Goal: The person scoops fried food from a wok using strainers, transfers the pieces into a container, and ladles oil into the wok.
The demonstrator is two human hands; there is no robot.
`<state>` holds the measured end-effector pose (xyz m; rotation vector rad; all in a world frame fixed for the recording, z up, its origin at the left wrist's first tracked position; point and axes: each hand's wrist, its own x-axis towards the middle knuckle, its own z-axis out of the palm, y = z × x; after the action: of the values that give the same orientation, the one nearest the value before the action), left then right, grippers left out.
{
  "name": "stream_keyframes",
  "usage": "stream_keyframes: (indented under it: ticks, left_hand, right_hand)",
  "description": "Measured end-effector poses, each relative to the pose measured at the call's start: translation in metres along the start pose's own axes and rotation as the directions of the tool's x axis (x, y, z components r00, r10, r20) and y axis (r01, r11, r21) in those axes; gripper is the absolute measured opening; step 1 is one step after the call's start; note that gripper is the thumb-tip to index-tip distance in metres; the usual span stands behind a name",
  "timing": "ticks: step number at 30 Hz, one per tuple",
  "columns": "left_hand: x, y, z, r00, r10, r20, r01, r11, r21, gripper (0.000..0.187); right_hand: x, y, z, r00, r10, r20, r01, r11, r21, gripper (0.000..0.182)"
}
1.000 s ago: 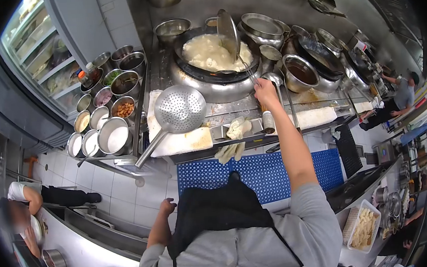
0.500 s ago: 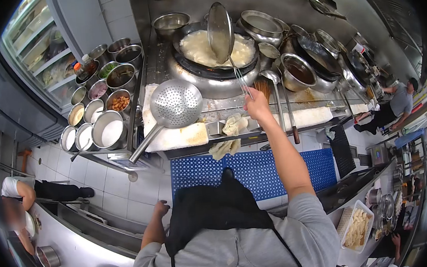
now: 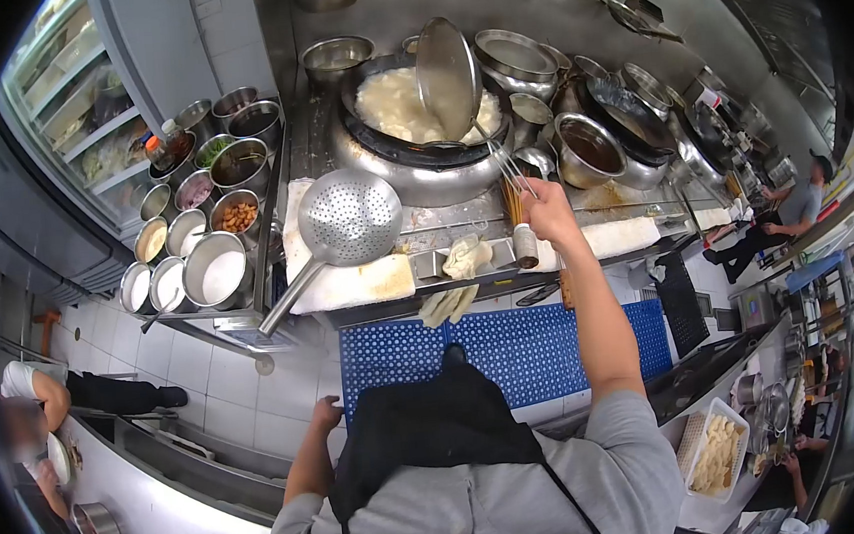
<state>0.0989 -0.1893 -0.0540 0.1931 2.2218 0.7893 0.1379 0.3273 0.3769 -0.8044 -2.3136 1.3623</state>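
My right hand (image 3: 548,211) is wrapped round the wire handle of a round mesh strainer (image 3: 446,77). The strainer's bowl stands tilted on edge over a large black wok (image 3: 374,137), its lower rim in the contents. Pale pieces in cloudy, frothy liquid (image 3: 396,107) fill the wok. Beneath my right hand is a bamboo brush (image 3: 525,246), partly covered by it. My left hand (image 3: 327,412) hangs low at my side, fingers loosely curled but apart, with nothing visible in it. A perforated skimmer (image 3: 350,216) rests on a white towel (image 3: 373,283) left of the wok.
Several metal pots of seasonings (image 3: 219,270) crowd the left stand. A pot of dark sauce (image 3: 590,147) sits right of the wok. Crumpled cloths (image 3: 466,256) hang at the counter edge. Behind me a white basket (image 3: 700,449) holds pale food. Other people work at both sides.
My right hand has moved right and slightly towards me, over the brush. The strainer's bowl has shifted slightly down and right. More pale pieces show in the wok.
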Motion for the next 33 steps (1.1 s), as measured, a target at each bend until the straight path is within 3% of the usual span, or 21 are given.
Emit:
stream_keyframes:
  ticks: [2,4,7,10,15,17,21,24,25,29,32,33]
  left_hand:
    - [0.011,-0.048,0.013,0.999,-0.037,0.023,0.036,0.998,0.044,0.050]
    - [-0.018,-0.039,0.002,0.961,-0.263,0.082,0.262,0.965,0.030,0.050]
    - [-0.031,-0.046,-0.003,0.965,-0.258,0.050,0.257,0.966,0.038,0.050]
    - [-0.030,-0.043,-0.006,0.969,-0.244,0.051,0.241,0.969,0.055,0.050]
    - [-0.006,-0.022,-0.011,0.990,-0.135,-0.037,0.133,0.990,-0.048,0.050]
    - [0.002,-0.017,-0.006,0.995,-0.092,-0.046,0.087,0.990,-0.109,0.049]
    - [0.005,-0.009,-0.001,0.994,-0.107,0.026,0.107,0.994,-0.006,0.048]
    - [0.006,-0.016,0.001,0.995,-0.100,0.027,0.100,0.995,-0.009,0.048]
    - [0.006,-0.019,0.001,0.994,-0.102,0.028,0.103,0.995,-0.009,0.049]
    - [0.009,-0.039,0.003,0.987,-0.150,0.055,0.152,0.988,-0.036,0.050]
    - [0.000,-0.029,-0.008,0.966,-0.246,0.082,0.249,0.968,-0.025,0.050]
    - [0.003,-0.030,-0.010,0.976,-0.212,0.056,0.214,0.977,-0.021,0.050]
  right_hand:
    - [0.007,0.012,0.000,0.990,-0.139,-0.035,0.136,0.989,-0.063,0.034]
    - [0.017,0.037,0.002,0.940,-0.333,-0.073,0.309,0.923,-0.230,0.034]
    - [0.030,0.063,0.022,0.983,-0.182,-0.015,0.179,0.975,-0.135,0.033]
    - [0.029,0.015,0.030,0.981,0.183,0.063,-0.190,0.973,0.129,0.029]
    - [0.038,0.003,0.025,0.992,0.122,-0.010,-0.116,0.959,0.261,0.019]
    - [0.033,0.011,0.027,0.995,0.086,-0.046,-0.075,0.977,0.200,0.019]
    - [0.049,0.018,0.007,0.999,-0.050,-0.018,0.051,0.999,0.014,0.028]
    - [0.045,0.028,0.007,0.971,-0.234,-0.055,0.226,0.966,-0.125,0.031]
    - [0.038,0.028,0.005,0.972,-0.226,-0.063,0.214,0.964,-0.157,0.032]
    - [0.018,0.023,0.006,0.985,0.150,0.087,-0.158,0.983,0.096,0.029]
    - [0.027,0.016,-0.005,0.976,0.172,0.133,-0.190,0.972,0.141,0.032]
    - [0.022,0.007,-0.008,0.978,0.178,0.107,-0.191,0.973,0.127,0.031]
